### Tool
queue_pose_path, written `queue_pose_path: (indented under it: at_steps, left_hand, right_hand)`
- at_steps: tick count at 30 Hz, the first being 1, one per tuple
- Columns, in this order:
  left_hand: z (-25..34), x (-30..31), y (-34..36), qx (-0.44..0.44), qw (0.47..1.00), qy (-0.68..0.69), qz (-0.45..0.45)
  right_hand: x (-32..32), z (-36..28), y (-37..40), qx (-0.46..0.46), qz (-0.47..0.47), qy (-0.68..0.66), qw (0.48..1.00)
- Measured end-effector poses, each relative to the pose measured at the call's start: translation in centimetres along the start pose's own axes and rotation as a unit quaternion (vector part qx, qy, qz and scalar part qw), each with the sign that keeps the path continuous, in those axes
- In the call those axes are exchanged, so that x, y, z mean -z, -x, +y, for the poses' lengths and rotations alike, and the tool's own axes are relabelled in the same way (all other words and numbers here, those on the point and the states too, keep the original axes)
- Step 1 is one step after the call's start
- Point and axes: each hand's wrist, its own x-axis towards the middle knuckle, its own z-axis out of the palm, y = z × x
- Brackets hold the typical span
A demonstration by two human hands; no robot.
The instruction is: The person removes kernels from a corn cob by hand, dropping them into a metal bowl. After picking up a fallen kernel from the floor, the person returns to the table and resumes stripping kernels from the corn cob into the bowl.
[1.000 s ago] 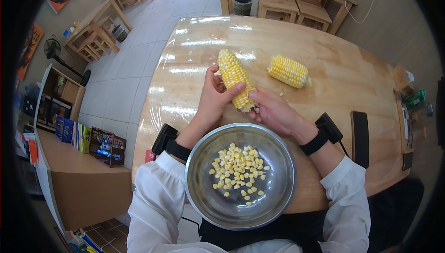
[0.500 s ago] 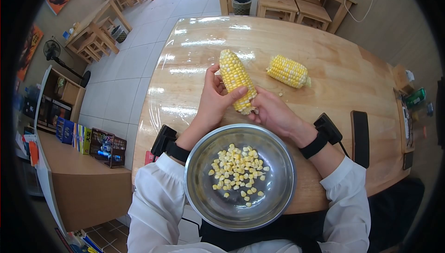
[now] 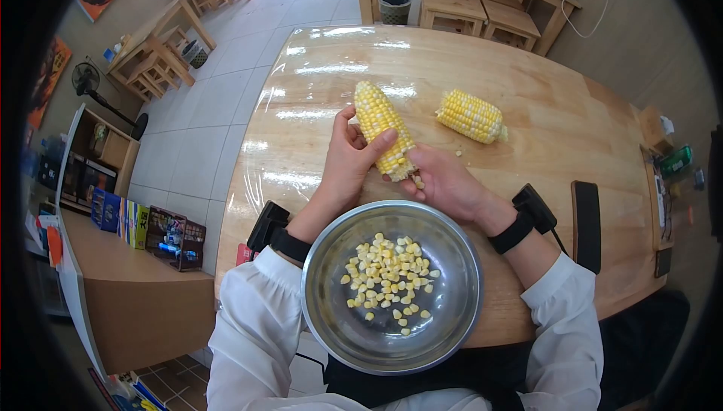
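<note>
Apparently curled hands (image 3: pixel 351 156) around corn (image 3: pixel 382 122)

Glossy wooden table (image 3: pixel 542 117), shiny metal bowl (image 3: pixel 392 347)

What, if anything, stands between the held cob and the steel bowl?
Nothing visible but the right hand, whose fingers are at the lower end of the held cob, just beyond the steel bowl. The other cob lies off to the right, out of the way.

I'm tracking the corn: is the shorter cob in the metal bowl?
No, the shorter cob lies on the wooden table, while the metal bowl holds loose kernels.
</note>
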Motion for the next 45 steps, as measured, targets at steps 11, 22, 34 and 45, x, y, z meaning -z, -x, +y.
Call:
queue_pose_path:
  at_steps: [11,22,34,45]
  left_hand:
    - [-0.4,0.1,-0.1,-0.015,1.000,-0.008,-0.002]
    - [0.0,0.0,0.0,-0.005,1.000,-0.012,-0.010]
    - [-0.1,0.0,0.1,-0.020,0.999,-0.041,-0.023]
    - [-0.2,0.0,0.1,-0.032,0.998,-0.048,-0.030]
  right_hand:
    - [0.1,0.6,-0.1,0.010,-0.001,0.069,0.998]
    - [0.9,0.8,-0.3,-0.011,0.004,0.113,0.994]
    - [0.3,0.7,-0.3,-0.002,0.022,0.070,0.997]
    - [0.0,0.3,-0.2,0.003,0.021,0.069,0.997]
